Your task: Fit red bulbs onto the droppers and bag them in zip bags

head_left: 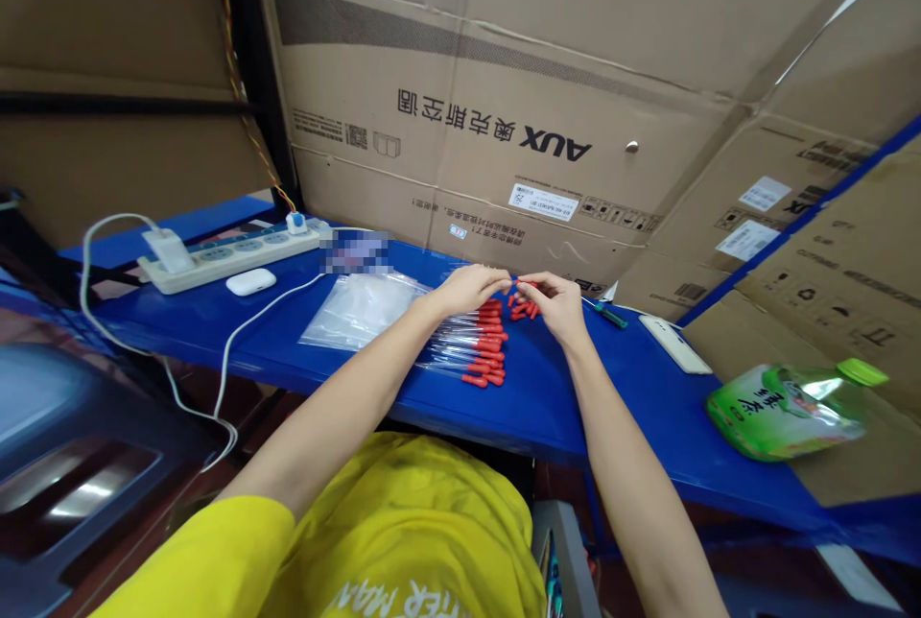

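My left hand [475,288] is closed in a pinch above a row of droppers; what its fingertips hold is hidden. Close by on the right, my right hand [555,303] pinches a red rubber bulb [530,283] between thumb and fingers. The fingertips of both hands nearly meet. Below my left hand lie several clear droppers [453,347], side by side, their red bulb ends pointing right. A small heap of loose red bulbs [524,309] sits between the hands. Left of the droppers, clear plastic bags [360,309] lie flat, partly behind my left forearm.
The blue table [532,397] backs onto a cardboard wall [446,42]. At left are a power strip [245,258], a white earbud case [251,282] and a cable. A green-handled screwdriver [610,315], a white slab-like object [674,344] and a green bottle [784,412] lie at right.
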Available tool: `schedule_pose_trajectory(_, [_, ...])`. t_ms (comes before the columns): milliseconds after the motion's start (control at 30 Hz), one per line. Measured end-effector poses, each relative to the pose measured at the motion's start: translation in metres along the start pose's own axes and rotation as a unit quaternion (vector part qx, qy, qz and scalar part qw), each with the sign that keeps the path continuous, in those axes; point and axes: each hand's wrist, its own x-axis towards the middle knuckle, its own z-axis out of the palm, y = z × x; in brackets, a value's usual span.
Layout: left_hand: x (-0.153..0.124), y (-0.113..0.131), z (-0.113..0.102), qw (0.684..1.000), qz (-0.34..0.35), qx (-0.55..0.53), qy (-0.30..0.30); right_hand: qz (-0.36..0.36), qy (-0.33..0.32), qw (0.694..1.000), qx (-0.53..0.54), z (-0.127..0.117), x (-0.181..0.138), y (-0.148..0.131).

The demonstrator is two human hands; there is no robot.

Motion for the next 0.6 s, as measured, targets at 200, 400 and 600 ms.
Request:
schedule_pose_trajectory(200, [-0.001, 0.005, -0.001, 0.999, -0.007, 0.044, -0.004, -0.003, -0.012, 1.0, -0.005, -0.003, 0.0, 0.003])
schedule_pose_trajectory(400, [0.001, 0.001, 0.005, 0.999, 0.004, 0.035, 0.004, -0.008, -0.027, 1.0, -0.013, -0.005, 0.001, 0.001])
schedule_pose_trajectory(600, [0.001, -0.005, 0.013, 0.999, 0.01, -0.011, 0.034, 0.014, -0.048, 0.999, -0.006, -0.007, 0.003, 0.004])
